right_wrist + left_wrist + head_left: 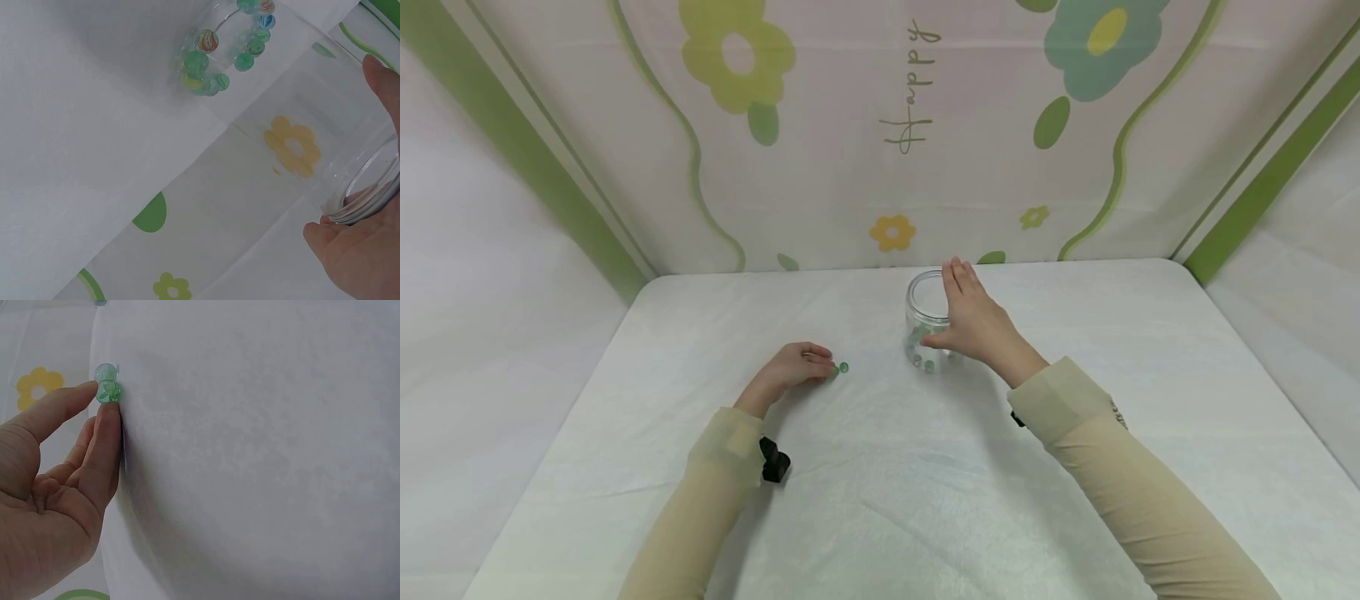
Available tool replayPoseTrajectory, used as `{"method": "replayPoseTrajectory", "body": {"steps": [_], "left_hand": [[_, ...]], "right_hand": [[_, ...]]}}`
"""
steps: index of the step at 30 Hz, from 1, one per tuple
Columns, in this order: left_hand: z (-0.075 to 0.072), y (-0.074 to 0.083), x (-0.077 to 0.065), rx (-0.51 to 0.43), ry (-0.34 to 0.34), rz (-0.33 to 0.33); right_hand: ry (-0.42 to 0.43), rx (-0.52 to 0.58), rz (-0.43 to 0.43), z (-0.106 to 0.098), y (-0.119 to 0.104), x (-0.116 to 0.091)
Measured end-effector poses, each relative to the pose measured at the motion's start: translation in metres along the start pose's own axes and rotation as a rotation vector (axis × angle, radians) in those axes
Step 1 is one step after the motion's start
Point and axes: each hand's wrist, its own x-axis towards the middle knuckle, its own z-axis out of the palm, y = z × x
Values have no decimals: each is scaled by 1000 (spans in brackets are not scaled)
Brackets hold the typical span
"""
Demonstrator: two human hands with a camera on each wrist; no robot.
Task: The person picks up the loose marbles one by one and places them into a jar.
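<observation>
Near the middle of the table, my left hand (793, 367) pinches a green marble (109, 392) between thumb and fingertips. Touching it, or nearly so, is a second green marble (844, 367) on the white cloth. To the right stands an upright, lidless clear jar (914, 333). My right hand (977, 323) holds the jar from its right side, thumb toward the front and fingers along the rim. In the right wrist view, several marbles (196, 62), mostly green with some brown and blue swirls, lie at the jar's bottom. The hand hides part of the jar in the head view.
A white cloth (880, 517) covers the table. Behind its far edge hangs a flowered curtain (850, 183), close behind the jar. White side panels with green bands border the table left and right. Black wrist-camera mounts (773, 461) show at the sleeves.
</observation>
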Motion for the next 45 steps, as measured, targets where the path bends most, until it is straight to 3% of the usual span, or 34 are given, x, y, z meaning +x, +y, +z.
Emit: {"method": "replayPoseTrajectory", "body": {"steps": [15, 33, 37, 45], "left_hand": [[2, 3, 1, 64, 39, -18], [-3, 2, -3, 1, 38, -34], [-4, 2, -1, -35, 41, -39], [-5, 13, 1, -205, 50, -24]], "right_hand": [[1, 0, -3, -1, 0, 0], [-1, -13, -8, -1, -1, 0], [-4, -9, -7, -1, -1, 1], [-5, -2, -2, -1, -1, 0]]}}
